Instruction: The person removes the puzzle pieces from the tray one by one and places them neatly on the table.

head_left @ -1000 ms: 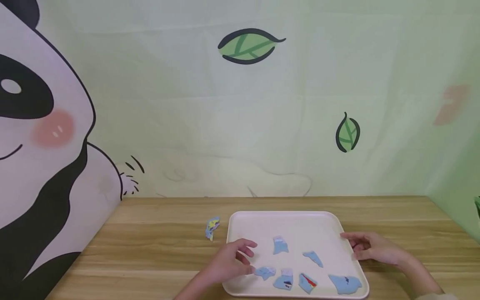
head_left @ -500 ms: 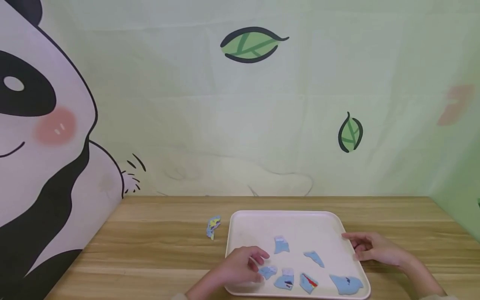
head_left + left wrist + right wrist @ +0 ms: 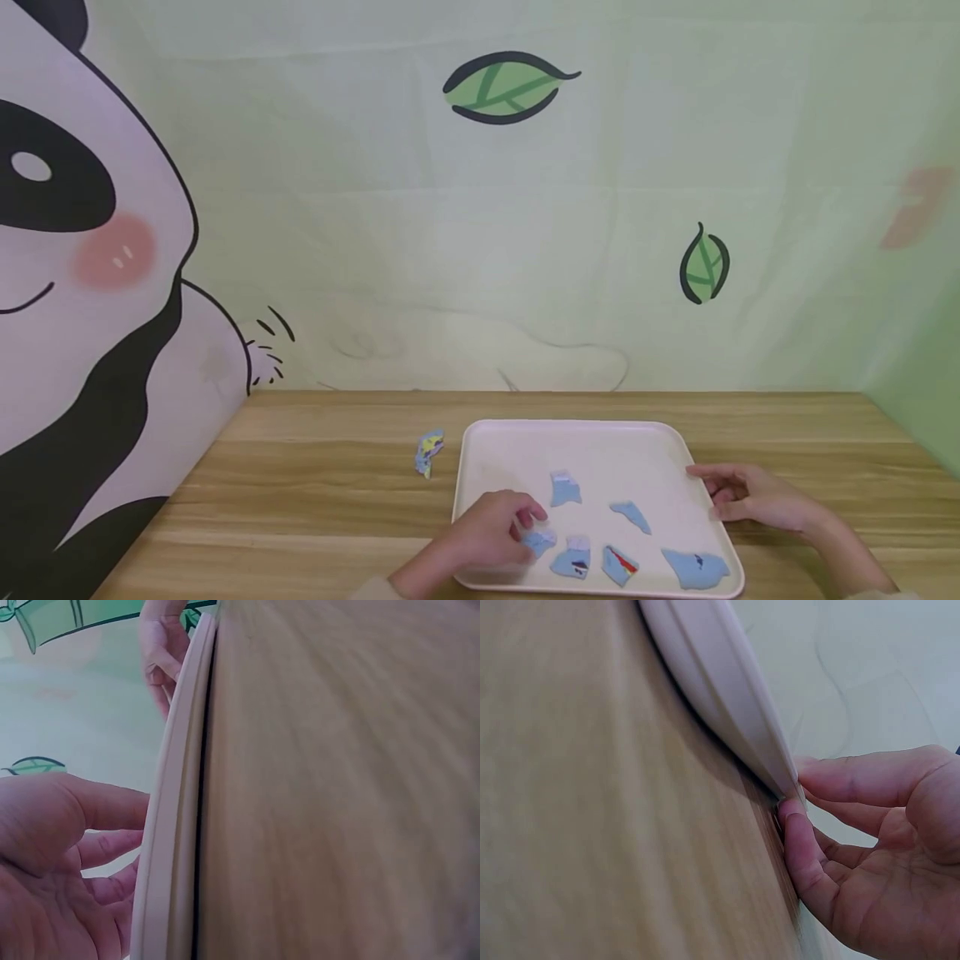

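A white tray (image 3: 480, 442) lies on the wooden table, bearing several blue puzzle-like pieces. My left hand (image 3: 498, 529) reaches over its near left part with thumb and fingers bent apart around a blue and lilac piece (image 3: 538, 543); whether they touch it is hidden. In the left wrist view, the tray's rim (image 3: 169, 795) covers those fingertips. My right hand (image 3: 757, 496) holds the tray's right rim, its thumb and a finger against the edge (image 3: 780, 769). Nearby lie a piece with a dark mark (image 3: 572, 560), a red-striped piece (image 3: 619, 566) and a large piece (image 3: 693, 568).
Farther in on the tray are a blue and white piece (image 3: 566, 489) and a narrow blue piece (image 3: 631, 517). One yellow and blue piece (image 3: 429, 452) lies on the table (image 3: 330, 467) left of the tray. A panda-printed backdrop (image 3: 360, 208) stands behind.
My left hand has moved right and slightly nearer, from beside the blue and lilac piece to over it. The right hand stays at the tray's rim. The whole view has shifted slightly.
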Motion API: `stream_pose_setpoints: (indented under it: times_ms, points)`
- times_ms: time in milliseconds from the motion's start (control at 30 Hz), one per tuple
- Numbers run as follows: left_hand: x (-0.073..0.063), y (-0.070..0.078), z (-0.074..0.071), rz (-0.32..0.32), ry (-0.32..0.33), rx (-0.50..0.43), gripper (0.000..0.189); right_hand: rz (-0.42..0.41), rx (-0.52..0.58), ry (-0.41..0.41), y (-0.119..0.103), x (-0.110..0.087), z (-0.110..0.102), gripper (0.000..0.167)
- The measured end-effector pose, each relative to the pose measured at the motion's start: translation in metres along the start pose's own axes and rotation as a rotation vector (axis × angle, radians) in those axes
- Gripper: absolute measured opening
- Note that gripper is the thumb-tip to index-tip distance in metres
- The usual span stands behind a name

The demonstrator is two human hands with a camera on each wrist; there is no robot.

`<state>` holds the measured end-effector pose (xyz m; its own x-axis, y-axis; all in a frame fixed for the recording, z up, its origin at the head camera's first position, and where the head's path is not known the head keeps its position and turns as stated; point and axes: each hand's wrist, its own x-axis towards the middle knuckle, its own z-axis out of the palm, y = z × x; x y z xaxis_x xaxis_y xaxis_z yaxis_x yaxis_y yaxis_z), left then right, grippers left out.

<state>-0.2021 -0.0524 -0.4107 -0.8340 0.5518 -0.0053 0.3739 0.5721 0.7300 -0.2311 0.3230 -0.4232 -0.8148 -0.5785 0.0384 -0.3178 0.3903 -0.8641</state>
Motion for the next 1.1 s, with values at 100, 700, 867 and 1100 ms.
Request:
stream_pose_setpoints:
  times_ms: [100,700,867,1100]
  points:
    - [0.000,0.002,0.000,0.017,-0.001,0.027,0.031,-0.008,-0.004,-0.001,0.000,0.000,0.000,0.059]
    - [0.001,0.008,0.002,0.075,-0.029,0.221,0.027,-0.009,0.001,-0.011,0.001,0.001,0.000,0.055]
    - [0.001,0.009,0.004,0.058,-0.021,0.239,0.023,0.001,0.014,-0.009,0.000,0.000,0.000,0.056]
    - [0.001,0.012,0.006,0.068,-0.016,0.255,0.023,0.002,0.019,-0.010,0.001,0.001,0.000,0.055]
